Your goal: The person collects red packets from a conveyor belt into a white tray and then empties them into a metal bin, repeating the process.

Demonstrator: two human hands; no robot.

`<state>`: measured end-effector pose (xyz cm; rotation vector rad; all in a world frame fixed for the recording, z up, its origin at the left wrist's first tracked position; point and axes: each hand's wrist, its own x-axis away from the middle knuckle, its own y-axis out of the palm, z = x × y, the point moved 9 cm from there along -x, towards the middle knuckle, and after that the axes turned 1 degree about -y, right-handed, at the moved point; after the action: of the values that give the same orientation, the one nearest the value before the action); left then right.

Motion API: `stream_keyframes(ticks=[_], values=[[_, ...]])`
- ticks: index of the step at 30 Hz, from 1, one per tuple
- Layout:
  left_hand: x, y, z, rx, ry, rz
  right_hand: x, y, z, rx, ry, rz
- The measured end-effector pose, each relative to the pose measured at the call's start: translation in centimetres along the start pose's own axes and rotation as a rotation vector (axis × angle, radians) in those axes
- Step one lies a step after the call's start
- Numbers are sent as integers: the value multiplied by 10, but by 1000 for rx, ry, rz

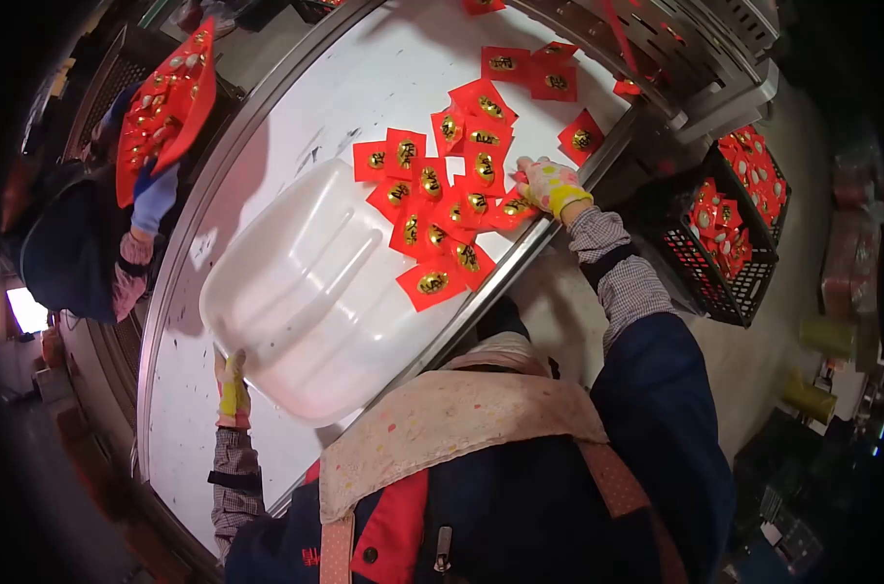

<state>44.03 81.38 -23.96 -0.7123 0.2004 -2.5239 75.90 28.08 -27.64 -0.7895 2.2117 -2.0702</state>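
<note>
A white plastic scoop tray [267, 302] lies tilted on the white table, its open end toward a pile of small red square packets [430, 183] with gold ovals and black characters. My left hand [233, 389], in a yellow-patterned glove, grips the tray's rim at the near left corner. Beside the right edge of the pile, my right hand [551, 185], in a matching glove, reaches in with its fingers stretched out against the packets. Some packets lie over the tray's open end.
A metal rail edges the table [184, 389]. Black crates [724, 292] of red packets stand on the floor at right. A metal machine frame [695, 68] rises at the upper right. Across the table, a co-worker's gloved hand [155, 200] holds a red tray [184, 127] of packets.
</note>
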Motion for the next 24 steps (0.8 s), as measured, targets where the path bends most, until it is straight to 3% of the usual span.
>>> stream_keyframes(ticks=[1,4,6,8,10,12,14,15,18,21,23,24], values=[[7,-2,3,9,40,14,-4,6,13,-89,135,-31],[7,14,6,76,86,0,3,35,-13,-129,74,62],[-7,23,5,93,115,-8,3,41,-41,-301,146,82],[-18,40,6,94,98,-45,-1,55,-75,-99,-106,97],[-25,57,17,133,88,-5,6,54,-84,-450,53,16],[-28,57,14,168,122,-16,-5,97,-124,-393,-304,105],[-49,50,1,119,81,-20,32,33,-153,-660,-491,192],[-43,58,12,107,85,-34,27,38,-150,-594,-432,-30],[-51,60,1,100,81,39,-6,23,-88,-348,-457,7],[-34,88,17,142,36,38,-40,-29,21,-50,-38,354],[-27,89,12,159,26,69,-38,-52,84,57,299,431],[-22,94,16,159,21,75,-43,-48,109,85,407,332]])
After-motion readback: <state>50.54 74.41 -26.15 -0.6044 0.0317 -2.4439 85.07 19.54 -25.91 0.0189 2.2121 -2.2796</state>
